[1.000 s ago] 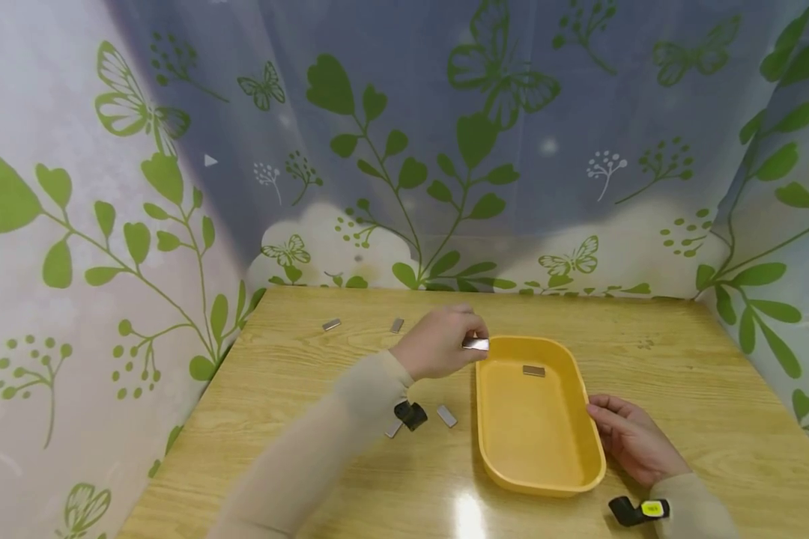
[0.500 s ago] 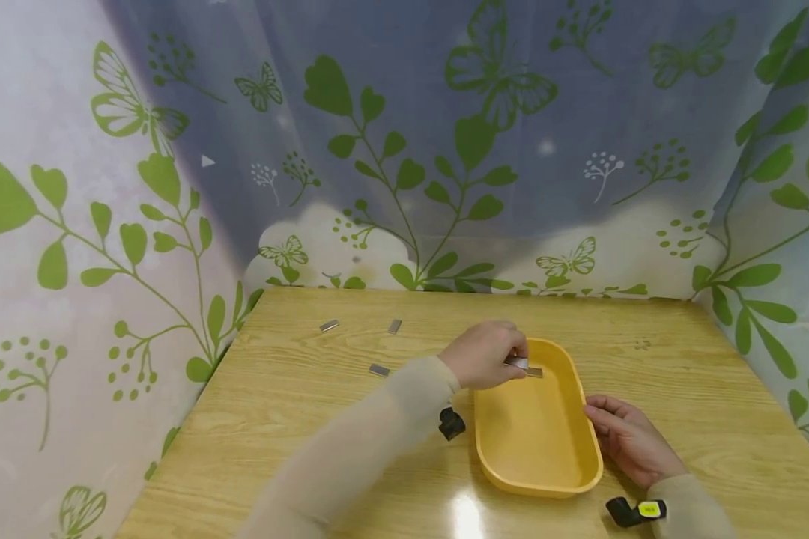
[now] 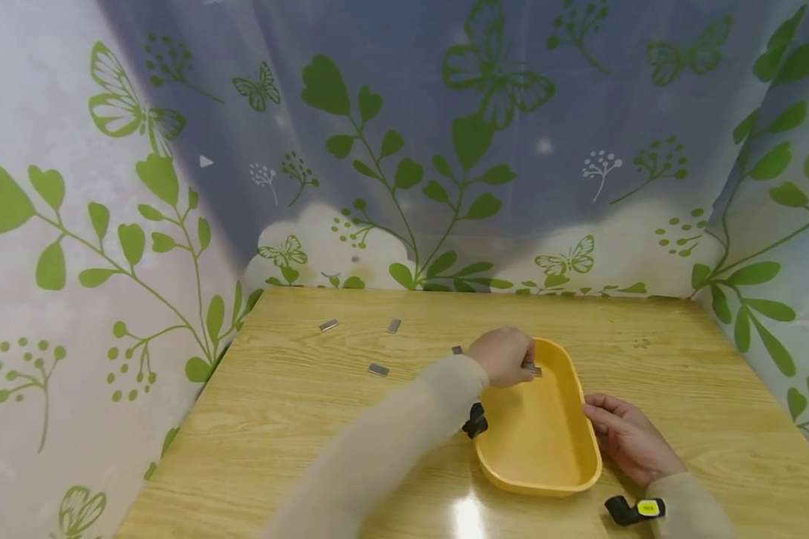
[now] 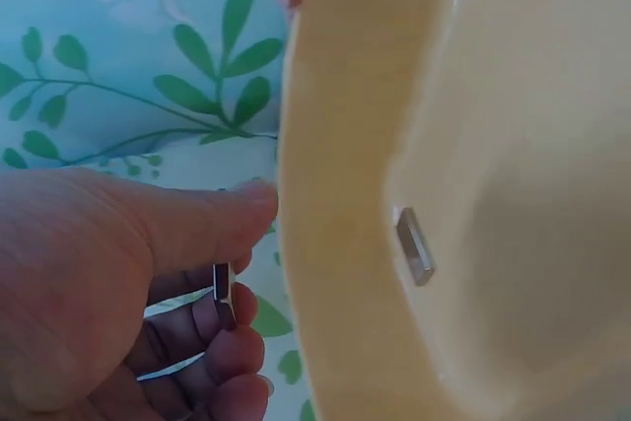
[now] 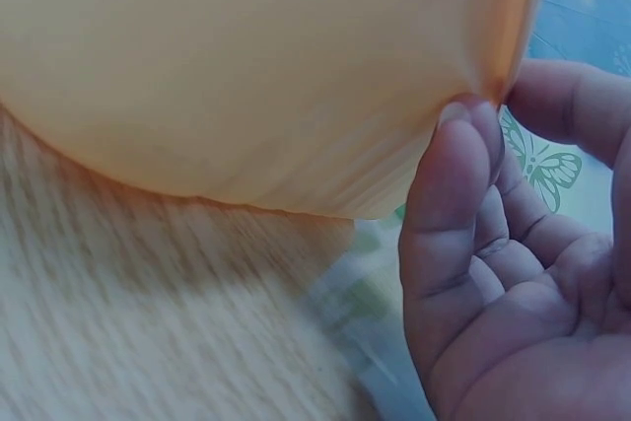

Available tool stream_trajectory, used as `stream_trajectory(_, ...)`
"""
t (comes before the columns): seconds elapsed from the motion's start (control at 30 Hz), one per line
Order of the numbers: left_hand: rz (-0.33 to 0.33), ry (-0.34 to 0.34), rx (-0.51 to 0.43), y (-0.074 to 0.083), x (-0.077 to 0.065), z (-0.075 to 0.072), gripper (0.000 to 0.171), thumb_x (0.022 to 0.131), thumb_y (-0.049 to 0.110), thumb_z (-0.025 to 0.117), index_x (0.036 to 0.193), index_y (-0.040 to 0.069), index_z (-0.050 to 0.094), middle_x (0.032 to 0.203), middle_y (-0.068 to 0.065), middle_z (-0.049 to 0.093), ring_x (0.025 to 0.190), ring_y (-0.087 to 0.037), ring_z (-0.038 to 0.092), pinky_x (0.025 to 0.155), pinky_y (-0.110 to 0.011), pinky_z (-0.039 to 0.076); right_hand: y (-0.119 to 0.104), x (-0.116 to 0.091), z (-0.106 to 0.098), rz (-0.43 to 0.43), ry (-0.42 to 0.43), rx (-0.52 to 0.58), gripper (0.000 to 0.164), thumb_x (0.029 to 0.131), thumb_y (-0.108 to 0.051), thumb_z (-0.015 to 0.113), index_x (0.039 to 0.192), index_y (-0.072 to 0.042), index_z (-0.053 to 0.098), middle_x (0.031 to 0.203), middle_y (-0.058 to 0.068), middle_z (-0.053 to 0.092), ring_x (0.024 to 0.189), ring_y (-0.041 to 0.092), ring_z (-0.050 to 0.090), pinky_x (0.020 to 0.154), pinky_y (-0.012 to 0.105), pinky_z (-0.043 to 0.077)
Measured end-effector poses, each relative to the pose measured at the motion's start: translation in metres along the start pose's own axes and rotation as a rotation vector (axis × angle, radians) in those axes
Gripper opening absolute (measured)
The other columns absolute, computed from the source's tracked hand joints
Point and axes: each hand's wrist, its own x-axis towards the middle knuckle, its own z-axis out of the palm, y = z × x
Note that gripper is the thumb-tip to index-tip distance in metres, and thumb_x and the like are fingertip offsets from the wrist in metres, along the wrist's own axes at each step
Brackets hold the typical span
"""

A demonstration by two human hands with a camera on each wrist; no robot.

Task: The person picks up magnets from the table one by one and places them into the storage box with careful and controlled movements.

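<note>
My left hand (image 3: 503,358) is over the far-left part of a yellow plastic tray (image 3: 539,486). In the left wrist view its thumb and fingers hold a small silver metal block (image 4: 225,298), partly covered by the fingers. Another such block (image 4: 414,246) lies on the tray's floor near the wall, close to this hand. At the tray's right side, my right hand (image 3: 627,438) pinches the rim; the right wrist view shows the tray wall (image 5: 246,76) between thumb and fingers (image 5: 449,194).
Several more silver blocks lie on the wooden table (image 3: 263,434) left of the tray: one block (image 3: 328,326) far left, another (image 3: 394,326) beside it, a third (image 3: 378,370) nearer. A further block (image 3: 457,349) shows behind the left wrist. A patterned curtain (image 3: 404,150) stands behind.
My left hand has moved right with its block, from beside the tray's left rim to over the tray's far end. The right hand has stayed at the rim.
</note>
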Motion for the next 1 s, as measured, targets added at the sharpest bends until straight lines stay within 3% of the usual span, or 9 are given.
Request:
stream_trajectory(0.33, -0.082, -0.057, 0.05, 0.006, 0.014, 0.02, 0.01, 0.089, 0.031, 0.07, 0.088, 0.024, 0.064, 0.083, 0.014, 0.057, 0.072, -0.002, 0.051, 0.064, -0.018, 0.042, -0.001, 0.0, 0.002, -0.005, -0.008, -0.005, 0.018, 0.099, -0.017, 0.055, 0.111, -0.004, 0.057, 0.1, 0.002, 0.066, 0.091, 0.013, 0.063, 0.077, 0.031, 0.053)
stream_trajectory(0.6, -0.11, -0.107, 0.1, 0.026, 0.029, 0.034, 0.015, 0.087, 0.036, 0.071, 0.088, 0.025, 0.061, 0.079, 0.015, 0.055, 0.069, -0.002, 0.05, 0.064, -0.018, 0.042, 0.0, 0.0, -0.001, -0.019, -0.014, 0.02, 0.014, 0.099, -0.015, 0.055, 0.109, -0.006, 0.059, 0.098, 0.001, 0.066, 0.089, 0.012, 0.064, 0.076, 0.03, 0.053)
stream_trajectory(0.8, -0.106, -0.081, 0.109, 0.037, 0.038, 0.048, 0.017, 0.083, 0.037, 0.076, 0.083, 0.026, 0.063, 0.075, 0.017, 0.055, 0.067, 0.0, 0.049, 0.062, -0.016, 0.042, 0.002, 0.0, -0.003, -0.017, -0.011, 0.037, 0.01, 0.099, -0.013, 0.054, 0.106, -0.008, 0.06, 0.098, 0.0, 0.065, 0.09, 0.011, 0.063, 0.077, 0.03, 0.053)
stream_trajectory(1.0, -0.109, -0.068, 0.049, 0.029, 0.04, 0.061, 0.018, 0.081, 0.035, 0.077, 0.085, 0.024, 0.063, 0.077, 0.015, 0.055, 0.07, -0.001, 0.05, 0.063, -0.016, 0.041, 0.002, 0.001, -0.001, -0.007, 0.004, 0.025, 0.011, 0.098, -0.015, 0.057, 0.106, -0.009, 0.06, 0.098, 0.0, 0.065, 0.09, 0.012, 0.063, 0.077, 0.031, 0.053)
